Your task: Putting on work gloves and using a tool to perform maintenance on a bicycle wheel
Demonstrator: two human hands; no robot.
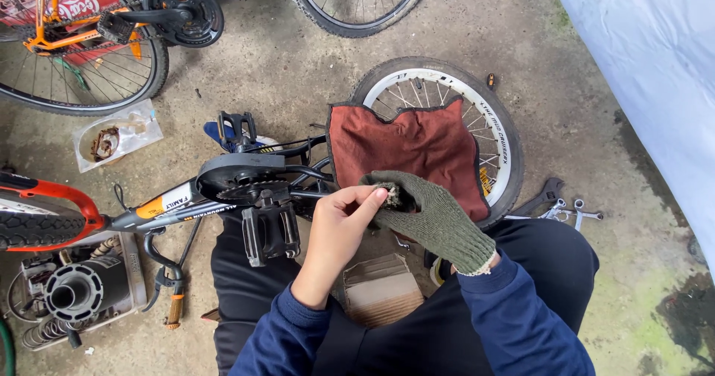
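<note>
Down over the lap, the bare left hand (337, 231) pinches a small grimy part (392, 196) that the knit-gloved right hand (430, 214) grips, just before a red-brown cloth (417, 149) draped on a spoked wheel (497, 134). A clear plastic tray (141, 134) on the concrete floor (283, 63) holds rusty bits.

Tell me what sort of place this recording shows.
Probably an informal bicycle repair spot on a concrete floor: a small bike lies on its side, spanners lie beside its white-rimmed wheel, and another bicycle stands nearby.

Bare left hand (337, 231) and gloved right hand (432, 216) pinching a small grimy part (392, 196) above a red rag (417, 149).
</note>
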